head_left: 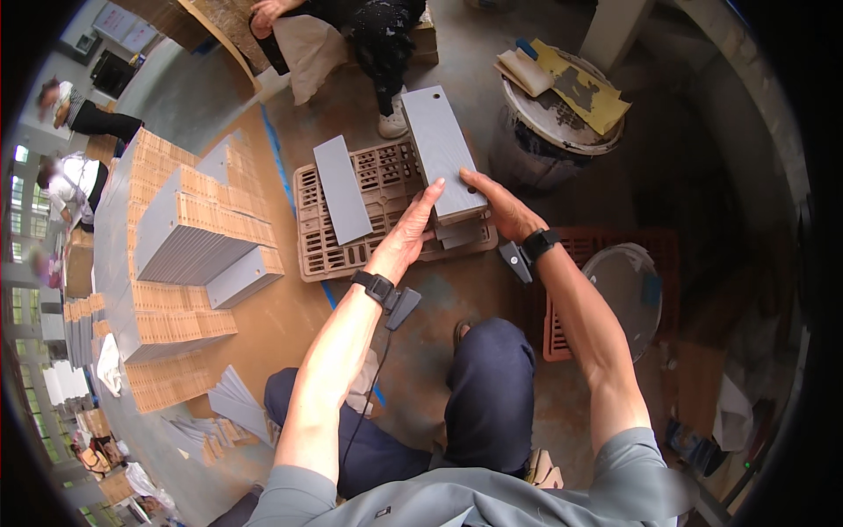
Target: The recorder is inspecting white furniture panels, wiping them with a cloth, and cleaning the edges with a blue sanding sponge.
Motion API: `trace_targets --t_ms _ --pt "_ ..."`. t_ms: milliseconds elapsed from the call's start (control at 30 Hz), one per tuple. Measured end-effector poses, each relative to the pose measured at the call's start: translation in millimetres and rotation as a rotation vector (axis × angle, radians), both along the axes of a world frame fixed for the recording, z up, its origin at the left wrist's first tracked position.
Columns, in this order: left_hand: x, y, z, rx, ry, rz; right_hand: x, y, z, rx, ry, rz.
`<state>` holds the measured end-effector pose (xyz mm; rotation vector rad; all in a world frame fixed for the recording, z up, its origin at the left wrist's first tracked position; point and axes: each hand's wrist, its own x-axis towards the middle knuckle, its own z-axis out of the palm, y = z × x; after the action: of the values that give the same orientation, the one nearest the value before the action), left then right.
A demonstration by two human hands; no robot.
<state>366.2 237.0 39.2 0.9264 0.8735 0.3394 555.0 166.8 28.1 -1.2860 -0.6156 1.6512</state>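
Observation:
A grey rectangular board with a hole near its far end lies on top of a small stack. That stack rests on a brown plastic slatted crate. My left hand holds the near left edge of the board, its fingertips at the corner. My right hand grips the near right edge, thumb on the top face. The undersides of both hands' fingers are hidden. Left of the stack, a single grey board lies flat on the crate.
Tall stacks of grey boards with tan edges stand on the left. At the right are a bucket topped with yellow sandpaper, and a reddish crate beside a round lid. Another person sits opposite.

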Motion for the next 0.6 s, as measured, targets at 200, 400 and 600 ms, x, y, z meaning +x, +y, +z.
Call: trace_targets --t_ms 200,400,600 --pt "-27 -2 -10 -0.02 -0.125 -0.016 -34 -12 17 0.07 0.016 -0.04" --pt "-40 -46 9 0.108 -0.122 0.138 -62 -46 23 0.057 0.05 -0.082" --pt "-83 -76 52 0.28 -0.231 0.262 -103 -70 72 0.294 -0.064 -0.045"
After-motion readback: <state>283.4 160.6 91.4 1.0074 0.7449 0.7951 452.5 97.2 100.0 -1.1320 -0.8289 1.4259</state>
